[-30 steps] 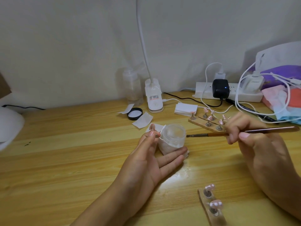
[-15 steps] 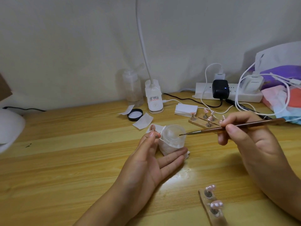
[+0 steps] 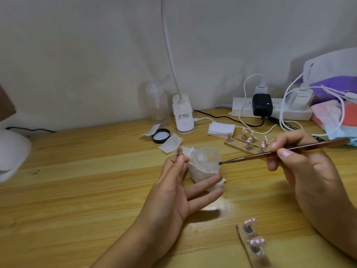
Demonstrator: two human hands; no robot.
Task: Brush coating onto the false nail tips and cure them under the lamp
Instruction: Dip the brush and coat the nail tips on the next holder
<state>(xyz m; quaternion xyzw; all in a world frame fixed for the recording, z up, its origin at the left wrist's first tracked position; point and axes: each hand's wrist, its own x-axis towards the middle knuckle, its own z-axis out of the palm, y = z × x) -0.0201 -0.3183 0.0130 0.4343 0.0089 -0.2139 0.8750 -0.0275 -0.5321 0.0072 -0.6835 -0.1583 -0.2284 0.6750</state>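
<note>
My left hand point(image 3: 173, 192) pinches a small false nail tip on its stand point(image 3: 180, 151) between thumb and forefinger, the other fingers spread. Just right of it stands a clear jar point(image 3: 206, 161) wrapped in white tissue. My right hand point(image 3: 305, 171) grips a thin brown brush point(image 3: 280, 153), its tip touching the jar's right rim. A wooden strip point(image 3: 243, 147) with several pink tips on stands lies behind the brush. A second wooden strip point(image 3: 253, 246) with two pink tips sits near the front edge. The white curing lamp point(image 3: 11, 151) is partly in view at far left.
A clip desk lamp point(image 3: 183, 117), a clear bottle point(image 3: 157, 105), a black jar lid point(image 3: 161, 135), paper wipes point(image 3: 170, 143) and a white pad stack point(image 3: 221, 129) sit behind the jar. A power strip point(image 3: 270, 111) with chargers and cables, plus bags point(image 3: 336, 93), fill the back right.
My right hand brought the brush leftward to the jar, then drew it back slightly so the tip now rests at the jar's right rim. My left hand held still.
</note>
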